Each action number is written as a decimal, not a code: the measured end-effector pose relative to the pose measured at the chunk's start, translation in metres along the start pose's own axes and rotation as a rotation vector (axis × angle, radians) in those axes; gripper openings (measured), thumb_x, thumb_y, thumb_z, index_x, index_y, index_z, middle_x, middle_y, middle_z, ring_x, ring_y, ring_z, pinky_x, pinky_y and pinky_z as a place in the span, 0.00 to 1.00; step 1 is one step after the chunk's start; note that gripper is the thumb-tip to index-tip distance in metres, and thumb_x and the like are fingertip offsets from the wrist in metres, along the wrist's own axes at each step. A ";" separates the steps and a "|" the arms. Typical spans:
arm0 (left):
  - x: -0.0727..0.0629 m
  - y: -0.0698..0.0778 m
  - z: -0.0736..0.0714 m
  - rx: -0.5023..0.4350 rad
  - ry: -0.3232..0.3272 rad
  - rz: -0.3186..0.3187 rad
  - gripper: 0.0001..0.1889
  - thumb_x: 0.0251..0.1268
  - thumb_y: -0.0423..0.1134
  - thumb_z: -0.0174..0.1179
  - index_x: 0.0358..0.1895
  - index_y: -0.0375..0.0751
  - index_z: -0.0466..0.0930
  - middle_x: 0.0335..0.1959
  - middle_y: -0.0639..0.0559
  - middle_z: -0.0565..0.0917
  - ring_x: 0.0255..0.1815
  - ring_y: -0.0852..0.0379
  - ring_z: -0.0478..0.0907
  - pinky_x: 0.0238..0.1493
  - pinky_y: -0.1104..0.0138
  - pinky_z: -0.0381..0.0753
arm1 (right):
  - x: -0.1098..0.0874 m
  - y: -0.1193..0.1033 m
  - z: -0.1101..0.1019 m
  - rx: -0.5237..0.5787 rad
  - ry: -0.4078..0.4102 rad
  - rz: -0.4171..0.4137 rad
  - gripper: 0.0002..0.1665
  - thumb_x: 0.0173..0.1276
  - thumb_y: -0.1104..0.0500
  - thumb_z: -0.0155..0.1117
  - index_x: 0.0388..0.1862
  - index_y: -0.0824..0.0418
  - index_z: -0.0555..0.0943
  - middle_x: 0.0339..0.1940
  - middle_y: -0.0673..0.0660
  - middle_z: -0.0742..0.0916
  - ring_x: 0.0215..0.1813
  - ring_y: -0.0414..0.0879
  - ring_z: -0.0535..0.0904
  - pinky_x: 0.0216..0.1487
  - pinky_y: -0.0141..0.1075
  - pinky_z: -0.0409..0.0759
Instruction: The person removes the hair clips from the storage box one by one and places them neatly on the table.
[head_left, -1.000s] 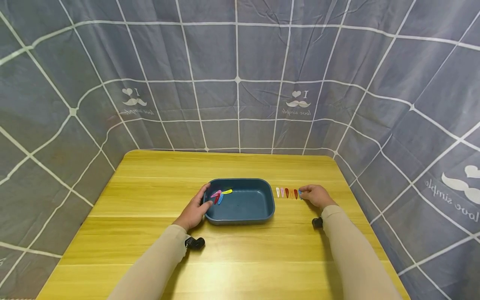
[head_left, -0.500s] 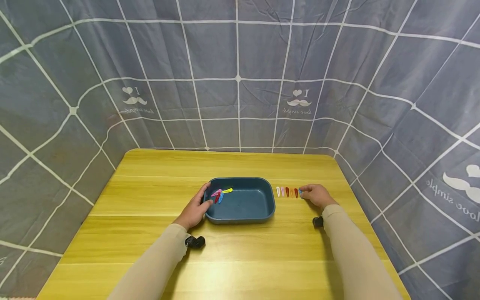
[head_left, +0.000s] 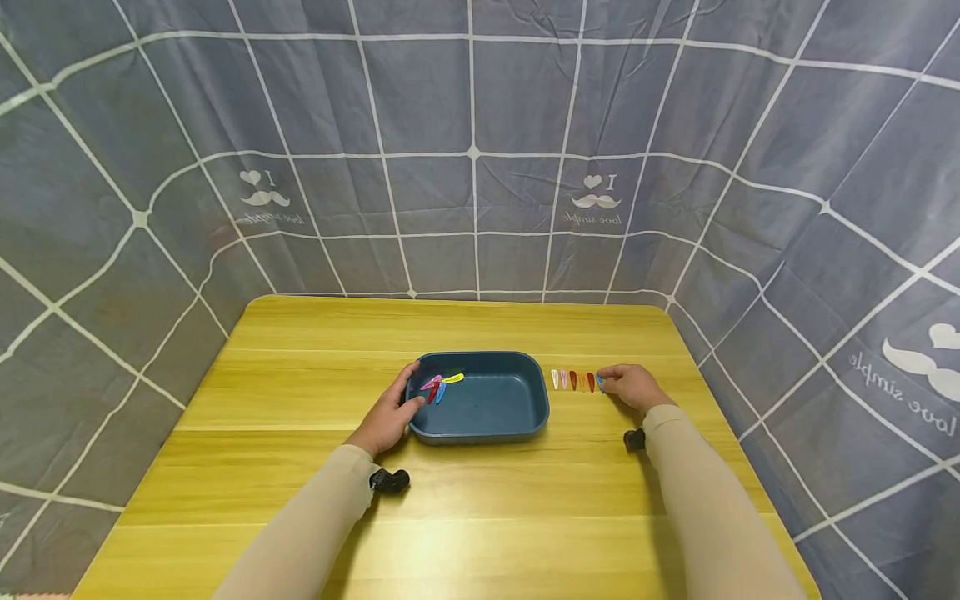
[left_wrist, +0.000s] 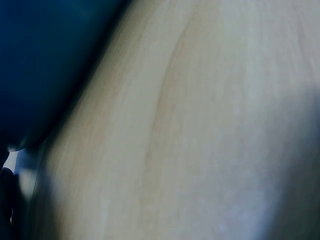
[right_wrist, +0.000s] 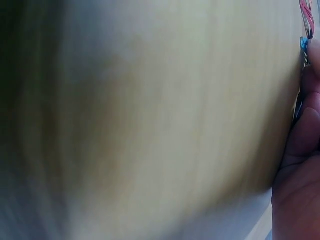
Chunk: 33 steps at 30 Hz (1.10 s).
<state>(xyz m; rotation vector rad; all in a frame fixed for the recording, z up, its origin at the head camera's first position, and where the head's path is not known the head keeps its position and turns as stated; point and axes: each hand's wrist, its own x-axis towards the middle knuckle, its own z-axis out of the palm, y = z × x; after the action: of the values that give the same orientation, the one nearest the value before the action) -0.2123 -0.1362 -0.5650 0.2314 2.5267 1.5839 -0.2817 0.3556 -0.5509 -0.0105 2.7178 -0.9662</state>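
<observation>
The right hand [head_left: 632,388] is covering part of a blue clip [head_left: 601,381], the left wrist view's edge is cutting off the tray [left_wrist: 45,65], and the table [left_wrist: 175,125] is looking blurred there

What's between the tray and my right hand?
In the head view, a row outward from the tray: white clip, pink clip, red clip, orange clip, second red clip, then a blue clip at your right hand.
</observation>
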 end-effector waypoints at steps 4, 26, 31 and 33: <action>0.000 0.000 0.000 0.005 0.002 -0.003 0.36 0.82 0.43 0.52 0.85 0.68 0.49 0.87 0.44 0.54 0.87 0.37 0.52 0.83 0.39 0.55 | 0.000 -0.001 0.000 0.003 0.005 0.003 0.23 0.79 0.56 0.60 0.68 0.64 0.82 0.69 0.68 0.83 0.73 0.68 0.74 0.75 0.61 0.71; 0.001 -0.004 -0.001 -0.002 0.000 0.004 0.36 0.82 0.44 0.52 0.86 0.68 0.49 0.88 0.45 0.53 0.87 0.38 0.50 0.84 0.39 0.53 | -0.001 -0.079 -0.015 0.069 0.009 -0.157 0.29 0.82 0.52 0.59 0.75 0.65 0.76 0.69 0.68 0.83 0.70 0.65 0.79 0.70 0.59 0.78; -0.001 -0.001 -0.001 -0.010 -0.006 0.004 0.36 0.82 0.43 0.52 0.86 0.66 0.49 0.88 0.44 0.52 0.88 0.38 0.49 0.84 0.39 0.53 | -0.003 -0.128 -0.004 0.069 -0.060 -0.247 0.28 0.81 0.55 0.61 0.75 0.64 0.75 0.67 0.67 0.85 0.69 0.63 0.81 0.68 0.56 0.80; -0.002 0.000 -0.001 -0.010 -0.006 0.002 0.36 0.82 0.43 0.51 0.86 0.66 0.49 0.88 0.44 0.51 0.88 0.37 0.49 0.84 0.38 0.53 | -0.003 -0.141 0.002 0.057 -0.083 -0.271 0.28 0.81 0.55 0.62 0.75 0.63 0.76 0.66 0.65 0.86 0.68 0.61 0.82 0.69 0.55 0.80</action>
<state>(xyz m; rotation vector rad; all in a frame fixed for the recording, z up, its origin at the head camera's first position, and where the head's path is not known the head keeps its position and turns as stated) -0.2105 -0.1378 -0.5647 0.2378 2.5144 1.5937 -0.2894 0.2444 -0.4640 -0.4092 2.6566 -1.0879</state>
